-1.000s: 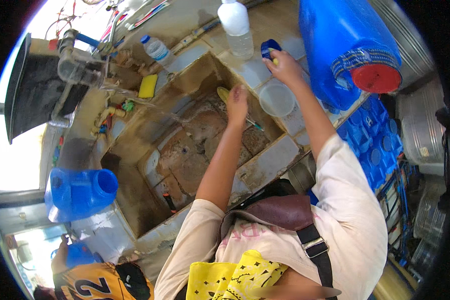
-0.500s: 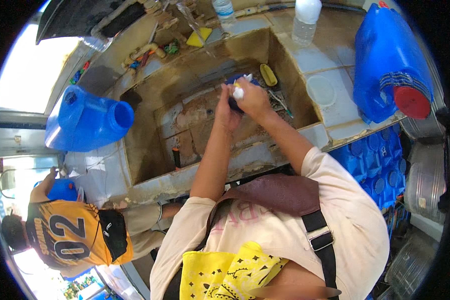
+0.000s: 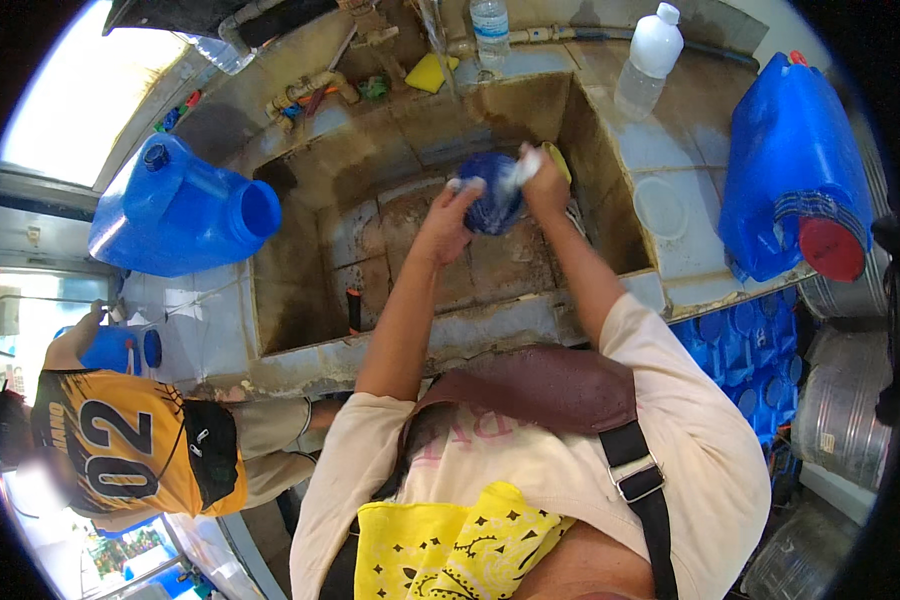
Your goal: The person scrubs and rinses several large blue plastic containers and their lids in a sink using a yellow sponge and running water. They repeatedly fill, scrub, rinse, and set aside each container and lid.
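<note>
Over the tiled sink, my left hand grips the near left edge of a round dark blue lid, its face streaked with white suds. My right hand is closed round a white, foamy wad at the lid's right edge; motion blur hides what the wad is. Behind that hand, a yellow oblong thing lies partly covered in the sink's far right corner. A short dark stick with an orange end leans inside the front wall.
An uncapped blue jug lies left of the sink; another with a red cap stands right. Bottles, a clear round lid and a yellow sponge line the rim. A co-worker is at the left.
My hands have moved apart, the right one up and to the right. The blue lid, mostly covered before, now shows its face. The view has shifted slightly.
</note>
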The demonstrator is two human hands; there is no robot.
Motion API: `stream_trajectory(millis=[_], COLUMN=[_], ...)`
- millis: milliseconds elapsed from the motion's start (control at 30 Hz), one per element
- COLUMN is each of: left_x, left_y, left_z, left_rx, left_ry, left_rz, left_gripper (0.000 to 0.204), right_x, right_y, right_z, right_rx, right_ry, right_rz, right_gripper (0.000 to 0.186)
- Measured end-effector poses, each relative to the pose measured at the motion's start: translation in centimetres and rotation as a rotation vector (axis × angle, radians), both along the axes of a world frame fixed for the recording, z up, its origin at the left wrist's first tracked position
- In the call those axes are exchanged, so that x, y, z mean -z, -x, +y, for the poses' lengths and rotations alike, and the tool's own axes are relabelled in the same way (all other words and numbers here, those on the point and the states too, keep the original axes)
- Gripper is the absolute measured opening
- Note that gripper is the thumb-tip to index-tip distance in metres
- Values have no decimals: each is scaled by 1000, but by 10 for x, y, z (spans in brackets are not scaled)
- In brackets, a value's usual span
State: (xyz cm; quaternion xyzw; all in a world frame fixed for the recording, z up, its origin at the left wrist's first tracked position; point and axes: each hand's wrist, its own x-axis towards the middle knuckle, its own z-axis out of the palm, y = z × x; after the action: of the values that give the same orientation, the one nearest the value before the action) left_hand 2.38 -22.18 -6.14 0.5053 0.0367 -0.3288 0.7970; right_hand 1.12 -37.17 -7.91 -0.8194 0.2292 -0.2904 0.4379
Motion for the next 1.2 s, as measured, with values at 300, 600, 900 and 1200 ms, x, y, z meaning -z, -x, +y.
stream_trajectory(millis=[300,600,900,1200], left_x=[-14,-4,37,18], left_y=[-19,-69,-150,-116], left_z=[-26,-60,-71,-32], left_rx=[261,-87,-145,-405], left_ry=[-776,-359,-724,-586], left_rz=[-1093,-370,-553,-286], left_gripper=[36,42,55,59], right_x=[6,16,34,50], right_y=[-20,-11,-53,-142], right_z=[-5,-150,-32,26], right_rx=[-423,268,-254,-280], right_ry=[207,254,-87,-161], right_rz=[-552,-41,-306,463], right_gripper=[29,22,30,45])
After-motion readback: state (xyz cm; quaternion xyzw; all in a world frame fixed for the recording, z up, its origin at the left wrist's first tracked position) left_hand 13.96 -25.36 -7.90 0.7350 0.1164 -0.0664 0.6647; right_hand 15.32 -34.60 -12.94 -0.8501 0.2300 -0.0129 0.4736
